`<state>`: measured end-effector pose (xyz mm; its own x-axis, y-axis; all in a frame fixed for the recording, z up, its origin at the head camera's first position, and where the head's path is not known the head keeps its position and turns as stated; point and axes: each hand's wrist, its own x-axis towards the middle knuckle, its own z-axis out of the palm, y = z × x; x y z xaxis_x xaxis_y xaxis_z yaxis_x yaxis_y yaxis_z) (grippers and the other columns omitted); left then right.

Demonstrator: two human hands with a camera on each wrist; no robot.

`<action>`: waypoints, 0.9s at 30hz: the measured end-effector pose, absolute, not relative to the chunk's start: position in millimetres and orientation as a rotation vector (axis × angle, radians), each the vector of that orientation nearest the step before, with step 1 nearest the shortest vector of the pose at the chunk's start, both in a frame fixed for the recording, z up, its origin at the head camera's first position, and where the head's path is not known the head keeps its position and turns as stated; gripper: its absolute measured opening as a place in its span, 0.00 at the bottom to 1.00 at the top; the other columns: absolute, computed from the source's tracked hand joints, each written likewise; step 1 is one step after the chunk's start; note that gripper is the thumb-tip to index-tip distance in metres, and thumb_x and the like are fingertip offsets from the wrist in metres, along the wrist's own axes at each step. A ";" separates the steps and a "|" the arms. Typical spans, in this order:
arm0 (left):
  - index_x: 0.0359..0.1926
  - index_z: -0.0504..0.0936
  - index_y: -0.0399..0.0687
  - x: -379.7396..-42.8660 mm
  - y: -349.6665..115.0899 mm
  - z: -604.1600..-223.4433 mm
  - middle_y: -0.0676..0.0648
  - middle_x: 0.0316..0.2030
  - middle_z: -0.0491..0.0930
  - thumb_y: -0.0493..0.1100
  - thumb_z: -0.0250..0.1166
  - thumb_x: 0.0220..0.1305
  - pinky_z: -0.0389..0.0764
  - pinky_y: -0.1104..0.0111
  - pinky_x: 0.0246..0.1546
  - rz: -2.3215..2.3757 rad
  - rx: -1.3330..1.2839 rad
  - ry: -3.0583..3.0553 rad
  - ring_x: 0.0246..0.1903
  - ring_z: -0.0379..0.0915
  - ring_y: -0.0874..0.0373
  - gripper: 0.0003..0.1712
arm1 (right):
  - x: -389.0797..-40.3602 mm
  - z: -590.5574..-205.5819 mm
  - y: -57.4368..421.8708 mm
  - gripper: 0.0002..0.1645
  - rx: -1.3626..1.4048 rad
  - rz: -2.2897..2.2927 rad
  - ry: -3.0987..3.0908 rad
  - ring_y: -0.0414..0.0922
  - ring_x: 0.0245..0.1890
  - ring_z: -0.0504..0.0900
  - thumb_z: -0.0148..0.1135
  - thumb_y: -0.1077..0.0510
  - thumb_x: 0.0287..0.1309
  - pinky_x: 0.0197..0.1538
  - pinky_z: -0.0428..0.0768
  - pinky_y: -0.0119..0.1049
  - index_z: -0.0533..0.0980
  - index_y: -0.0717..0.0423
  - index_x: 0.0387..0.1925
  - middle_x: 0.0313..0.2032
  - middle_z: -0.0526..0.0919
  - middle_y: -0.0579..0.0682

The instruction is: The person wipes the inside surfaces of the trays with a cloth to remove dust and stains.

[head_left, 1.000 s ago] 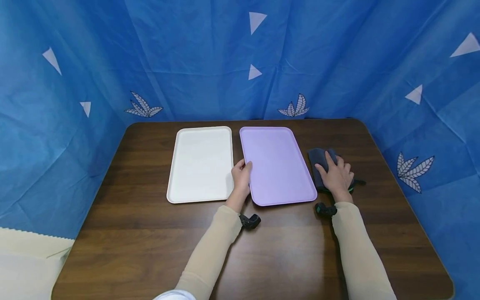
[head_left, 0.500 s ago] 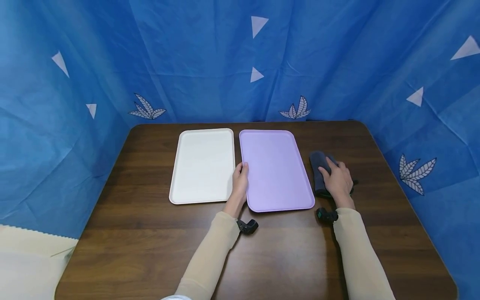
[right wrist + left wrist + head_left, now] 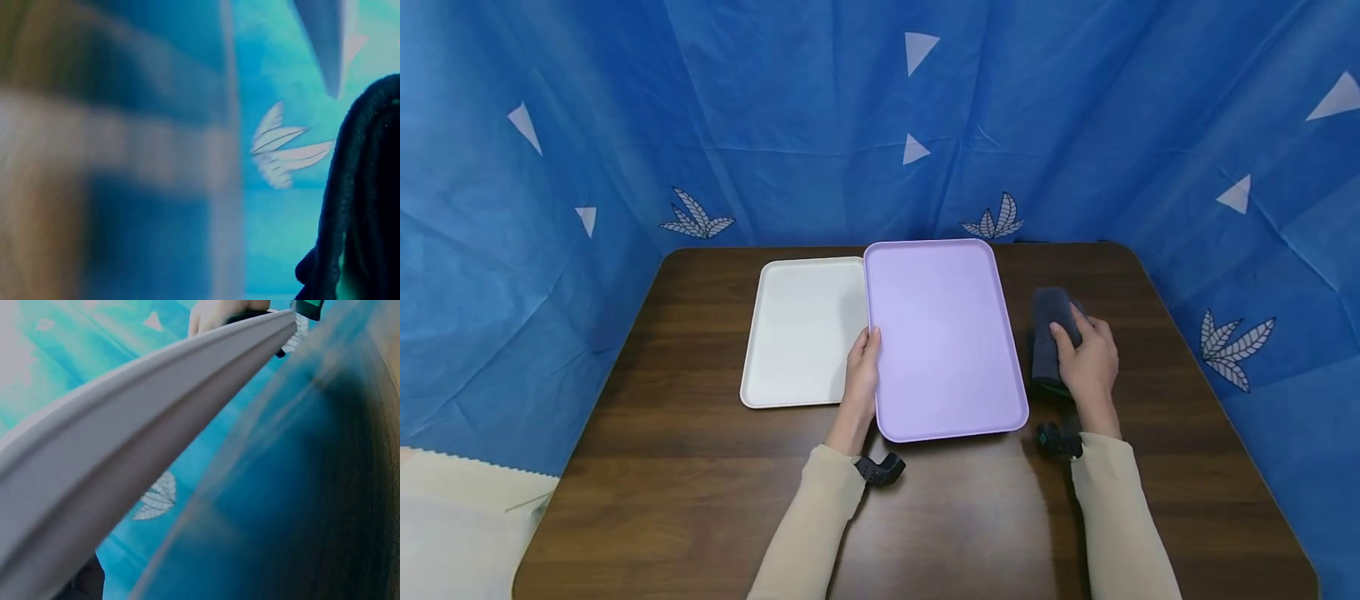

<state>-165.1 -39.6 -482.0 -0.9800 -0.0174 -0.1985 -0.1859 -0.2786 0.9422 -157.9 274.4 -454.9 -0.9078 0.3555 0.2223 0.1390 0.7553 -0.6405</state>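
Observation:
My left hand (image 3: pixel 859 371) grips the left edge of a light purple rectangular tray (image 3: pixel 947 342), thumb on top of the rim. The tray is raised off the table, and its rim (image 3: pixel 156 394) crosses the left wrist view edge-on. On the right, my right hand (image 3: pixel 1090 362) grips a folded dark grey cloth (image 3: pixel 1047 342), thumb on its near side and fingers mostly hidden behind. In the right wrist view the cloth (image 3: pixel 359 194) shows thick folded layers with a bit of green inside. A white tray (image 3: pixel 801 333) lies left of the purple one, which overlaps its right edge.
The dark wooden table (image 3: pixel 700 492) has rounded corners. A blue curtain (image 3: pixel 820 108) with white triangles and leaf prints stands behind it and along both sides. Pale fabric (image 3: pixel 467 517) hangs at the left. Black wrist cameras (image 3: pixel 880 470) sit on both wrists.
The purple tray has risen from the table and shifted left and nearer, over the white tray's edge. My right hand has closed round the grey cloth and lifted it slightly.

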 end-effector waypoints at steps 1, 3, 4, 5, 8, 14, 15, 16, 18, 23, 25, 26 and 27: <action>0.69 0.64 0.42 -163.9 -41.7 -483.8 0.45 0.51 0.73 0.52 0.46 0.77 0.70 0.66 0.51 2.430 -0.247 1.816 0.48 0.69 0.58 0.28 | -156.2 -450.7 271.4 0.30 -0.368 0.944 -2.582 0.67 0.60 0.69 0.56 0.50 0.69 0.62 0.64 0.64 0.67 0.55 0.68 0.59 0.70 0.70; 0.69 0.64 0.43 -158.9 -45.6 -480.4 0.48 0.50 0.73 0.53 0.47 0.77 0.70 0.67 0.50 2.452 -0.232 1.804 0.47 0.69 0.60 0.28 | -152.6 -441.8 265.1 0.30 -0.345 0.986 -2.512 0.67 0.59 0.70 0.58 0.51 0.68 0.62 0.65 0.64 0.68 0.57 0.67 0.58 0.71 0.69; 0.69 0.65 0.43 -155.9 -47.3 -478.6 0.49 0.49 0.73 0.53 0.47 0.76 0.71 0.67 0.50 2.459 -0.223 1.800 0.47 0.70 0.60 0.28 | -150.6 -437.0 261.9 0.30 -0.332 1.006 -2.480 0.67 0.59 0.70 0.58 0.52 0.67 0.62 0.65 0.64 0.69 0.57 0.67 0.58 0.72 0.69; 0.69 0.65 0.44 -153.0 -48.9 -477.3 0.49 0.49 0.73 0.53 0.47 0.76 0.71 0.68 0.50 2.464 -0.213 1.796 0.47 0.70 0.61 0.27 | -148.8 -432.3 258.4 0.29 -0.320 1.026 -2.450 0.67 0.59 0.71 0.59 0.52 0.67 0.62 0.65 0.64 0.70 0.58 0.66 0.57 0.72 0.69; 0.68 0.66 0.44 -144.5 -52.7 -474.6 0.50 0.48 0.74 0.53 0.48 0.76 0.72 0.68 0.49 2.489 -0.191 1.763 0.46 0.71 0.61 0.27 | -143.7 -418.5 247.0 0.29 -0.273 1.083 -2.366 0.65 0.57 0.72 0.62 0.54 0.65 0.60 0.67 0.63 0.71 0.59 0.64 0.56 0.73 0.69; 0.70 0.63 0.42 -128.3 -57.4 -470.8 0.52 0.46 0.76 0.52 0.48 0.76 0.75 0.70 0.47 2.522 -0.122 1.681 0.44 0.74 0.62 0.29 | -138.4 -392.7 222.0 0.27 -0.173 1.155 -2.254 0.63 0.54 0.74 0.64 0.58 0.62 0.55 0.71 0.61 0.73 0.60 0.62 0.55 0.75 0.68; 0.70 0.63 0.42 -126.2 -57.9 -470.6 0.53 0.45 0.76 0.52 0.48 0.76 0.75 0.71 0.46 2.527 -0.110 1.667 0.44 0.74 0.63 0.29 | -138.2 -389.2 218.1 0.27 -0.157 1.152 -2.246 0.63 0.54 0.74 0.64 0.58 0.62 0.54 0.71 0.61 0.74 0.60 0.62 0.55 0.75 0.68; 0.70 0.63 0.42 -124.2 -58.2 -470.3 0.53 0.45 0.77 0.51 0.48 0.76 0.76 0.71 0.46 2.534 -0.100 1.654 0.43 0.75 0.63 0.29 | -138.2 -385.8 214.1 0.27 -0.144 1.150 -2.238 0.63 0.53 0.75 0.64 0.58 0.62 0.54 0.71 0.61 0.74 0.59 0.62 0.55 0.75 0.68; 0.70 0.62 0.42 -120.8 -58.9 -470.5 0.54 0.44 0.77 0.51 0.48 0.76 0.76 0.71 0.44 2.542 -0.072 1.633 0.42 0.75 0.63 0.29 | -139.1 -380.2 206.3 0.27 -0.121 1.140 -2.226 0.63 0.53 0.75 0.65 0.58 0.62 0.53 0.71 0.60 0.74 0.58 0.62 0.55 0.75 0.68; 0.69 0.62 0.38 -115.5 -58.0 -471.5 0.55 0.41 0.79 0.49 0.49 0.76 0.77 0.72 0.42 2.579 -0.014 1.569 0.40 0.77 0.64 0.28 | -145.5 -374.3 191.1 0.28 -0.087 1.092 -2.237 0.63 0.53 0.74 0.65 0.56 0.62 0.53 0.70 0.59 0.74 0.57 0.62 0.54 0.74 0.68; 0.69 0.62 0.38 -114.3 -56.8 -471.6 0.55 0.40 0.80 0.47 0.48 0.76 0.78 0.72 0.41 2.592 -0.002 1.542 0.39 0.77 0.64 0.27 | -148.5 -374.5 187.0 0.28 -0.087 1.068 -2.258 0.62 0.53 0.73 0.65 0.54 0.62 0.53 0.69 0.59 0.74 0.58 0.62 0.54 0.73 0.68; 0.68 0.63 0.38 -113.9 -56.1 -471.3 0.55 0.40 0.80 0.47 0.48 0.76 0.78 0.72 0.40 2.597 0.005 1.531 0.39 0.77 0.64 0.26 | -150.0 -374.5 185.2 0.28 -0.089 1.059 -2.269 0.62 0.54 0.72 0.65 0.53 0.62 0.53 0.69 0.59 0.74 0.58 0.62 0.54 0.73 0.68; 0.68 0.63 0.38 -113.5 -55.6 -470.9 0.56 0.40 0.80 0.47 0.48 0.76 0.78 0.72 0.40 2.599 0.010 1.524 0.38 0.78 0.64 0.26 | -151.4 -374.5 183.4 0.28 -0.094 1.050 -2.281 0.62 0.54 0.72 0.64 0.53 0.62 0.53 0.69 0.59 0.74 0.57 0.63 0.55 0.72 0.68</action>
<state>-113.5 -55.6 -470.9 -0.9917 0.1143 -0.0592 -0.1074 -0.4820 0.8696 -151.4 183.4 -374.5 -0.8065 0.3068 0.5054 -0.1846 0.6815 -0.7082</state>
